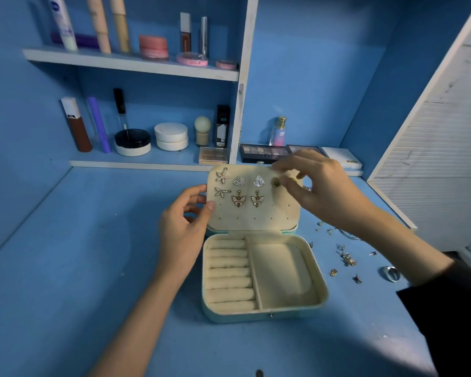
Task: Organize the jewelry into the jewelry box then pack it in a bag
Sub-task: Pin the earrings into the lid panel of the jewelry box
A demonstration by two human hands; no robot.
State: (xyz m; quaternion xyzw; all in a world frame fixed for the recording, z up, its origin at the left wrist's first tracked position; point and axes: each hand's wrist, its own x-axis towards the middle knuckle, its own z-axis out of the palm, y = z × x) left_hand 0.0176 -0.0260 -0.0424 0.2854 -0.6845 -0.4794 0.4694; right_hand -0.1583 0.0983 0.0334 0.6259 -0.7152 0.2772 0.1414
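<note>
An open turquoise jewelry box (263, 315) with cream lining lies on the blue table. Its raised lid (256, 216) carries a pair of starfish earrings (222, 175), a pair of triangle earrings (239, 181) and a pair of butterfly earrings (238, 200). My left hand (184, 227) grips the lid's left edge. My right hand (318, 183) pinches a small gold earring (292, 180) at the lid's upper right, next to a round stud (276, 182) on the lid. The ring rolls (229, 273) and the side compartment (282, 276) hold nothing.
Loose earrings (347, 258) and a silver ring (390, 273) are scattered on the table right of the box. Shelves with cosmetics (152, 47) and eyeshadow palettes (264, 152) stand behind. A white slatted panel (433, 148) leans at the right.
</note>
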